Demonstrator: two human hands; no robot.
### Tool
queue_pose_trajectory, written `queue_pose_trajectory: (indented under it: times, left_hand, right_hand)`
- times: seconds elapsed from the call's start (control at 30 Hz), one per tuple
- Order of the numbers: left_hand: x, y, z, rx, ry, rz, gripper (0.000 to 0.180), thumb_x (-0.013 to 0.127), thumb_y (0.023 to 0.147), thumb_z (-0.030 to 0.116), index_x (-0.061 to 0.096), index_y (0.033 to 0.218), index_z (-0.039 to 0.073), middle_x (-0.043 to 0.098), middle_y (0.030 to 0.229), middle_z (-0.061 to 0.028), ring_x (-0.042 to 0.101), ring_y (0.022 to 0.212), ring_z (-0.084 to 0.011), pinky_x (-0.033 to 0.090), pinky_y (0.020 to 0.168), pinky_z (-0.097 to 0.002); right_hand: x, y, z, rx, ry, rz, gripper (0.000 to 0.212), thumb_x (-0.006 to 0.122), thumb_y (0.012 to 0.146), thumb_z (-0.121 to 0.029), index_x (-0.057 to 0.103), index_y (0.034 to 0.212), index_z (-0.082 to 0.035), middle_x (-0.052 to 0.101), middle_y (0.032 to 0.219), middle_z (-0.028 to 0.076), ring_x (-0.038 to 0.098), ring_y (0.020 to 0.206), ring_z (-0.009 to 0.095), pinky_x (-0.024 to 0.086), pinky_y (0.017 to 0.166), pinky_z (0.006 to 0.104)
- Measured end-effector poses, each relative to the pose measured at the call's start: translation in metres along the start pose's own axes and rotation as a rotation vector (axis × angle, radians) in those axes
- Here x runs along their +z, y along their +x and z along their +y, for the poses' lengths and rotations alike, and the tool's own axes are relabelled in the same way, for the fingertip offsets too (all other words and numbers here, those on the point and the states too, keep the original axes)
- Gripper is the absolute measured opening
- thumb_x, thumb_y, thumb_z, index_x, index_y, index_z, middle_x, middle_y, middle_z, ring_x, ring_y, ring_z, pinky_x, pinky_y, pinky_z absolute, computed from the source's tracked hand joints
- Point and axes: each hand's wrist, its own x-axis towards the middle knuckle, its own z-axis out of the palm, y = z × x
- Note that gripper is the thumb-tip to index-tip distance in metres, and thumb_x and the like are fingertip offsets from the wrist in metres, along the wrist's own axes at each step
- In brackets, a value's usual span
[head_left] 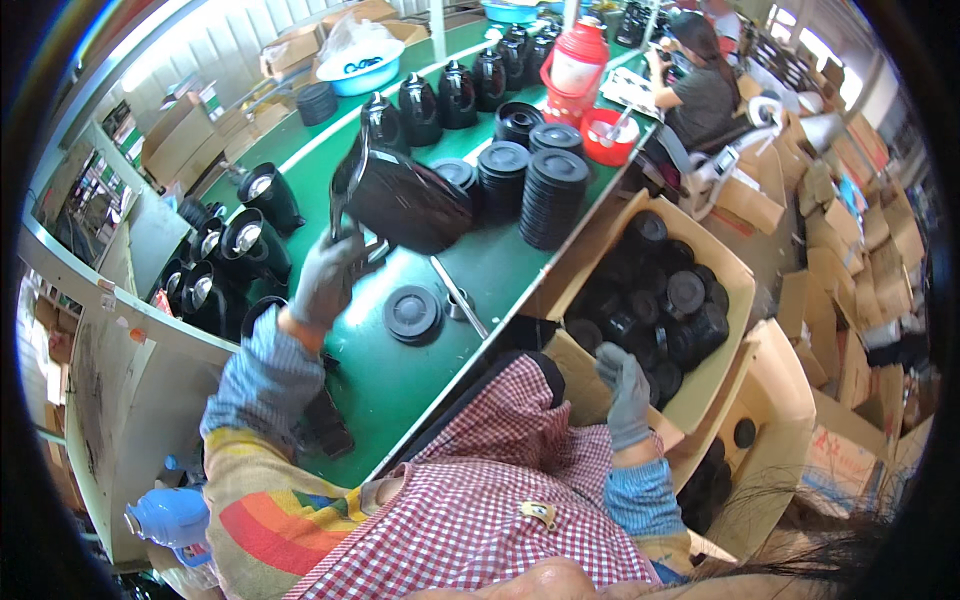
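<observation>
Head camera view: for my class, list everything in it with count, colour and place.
Bench: one, green, centre
Held jug: one, black, in left hand
Standing jugs: several, black, far bench
Silver-mouthed vessels: several, black, left bench edge
Disc stacks: several, black, mid-bench
Flat round piece: at least one, black, near bench
Metal rod: one, silver, beside that piece
Flask: one, red and white, far bench
Red basin: one, red, beside flask
Blue basins: two, pale blue, far bench
Open boxes: two, brown, right of bench, holding black parts
Other cardboard: many, brown, far right
Blue container: one, blue, lower left
Co-worker: at least one, dark top, upper right
Checked apron: one, red and white, on the wearer
Left hand: one, grey glove, gripping the jug
Right hand: one, grey glove, by a box
</observation>
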Motion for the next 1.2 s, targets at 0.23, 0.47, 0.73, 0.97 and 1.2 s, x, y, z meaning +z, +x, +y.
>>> queue_pose_trajectory:
  times: [0.23,0.47,0.73,0.97,1.2]
  left_hand:
    - [-0.11,0.2,-0.062,0.056,0.349,0.471,0.027,0.065,0.097,0.019,0.055,0.12,0.008,0.057,0.088,-0.0038,0.058,0.074,-0.019,0.056,0.06,-0.041]
    - [-0.094,0.307,-0.126,0.189,0.64,0.738,0.036,0.074,0.085,0.025,0.066,0.11,0.0,0.066,0.096,-0.0186,0.065,0.085,-0.0336,0.051,0.079,-0.0461]
    - [-0.105,0.371,-0.11,0.206,0.825,0.851,0.043,0.078,0.085,0.025,0.069,0.118,-0.001,0.072,0.102,-0.0194,0.07,0.091,-0.032,0.053,0.083,-0.0428]
    - [-0.132,0.312,-0.016,0.313,1.468,0.818,0.063,0.079,0.076,0.054,0.068,0.115,0.006,0.067,0.116,-0.0193,0.064,0.112,-0.0351,0.051,0.095,-0.0447]
    - [-0.216,0.234,0.078,-0.553,2.155,0.948,0.043,0.059,0.098,0.028,0.06,0.139,0.019,0.054,0.142,-0.011,0.042,0.138,-0.0294,0.025,0.113,-0.0545]
  right_hand:
    - [-0.033,-0.029,0.042,0.221,-0.12,0.023,0.051,0.039,0.109,-0.039,0.064,0.125,0.004,0.068,0.122,0.018,0.068,0.109,0.027,0.051,0.099,0.0381]
    - [-0.05,-0.045,0.046,0.239,-0.366,0.077,0.05,0.037,0.11,-0.034,0.062,0.125,0.007,0.067,0.122,0.02,0.067,0.109,0.029,0.052,0.098,0.0389]
    - [-0.047,-0.035,0.059,0.249,-0.49,0.041,0.042,0.043,0.109,-0.027,0.064,0.124,0.006,0.069,0.117,0.018,0.067,0.107,0.028,0.052,0.096,0.038]
    - [-0.059,-0.039,0.077,0.136,-0.596,-0.033,0.038,0.042,0.108,-0.023,0.06,0.128,0.004,0.064,0.122,0.015,0.061,0.112,0.026,0.047,0.099,0.0382]
    - [-0.071,-0.036,0.073,0.049,-0.465,-0.148,0.036,0.039,0.106,-0.017,0.052,0.136,0.0,0.051,0.134,0.013,0.047,0.123,0.025,0.037,0.106,0.0396]
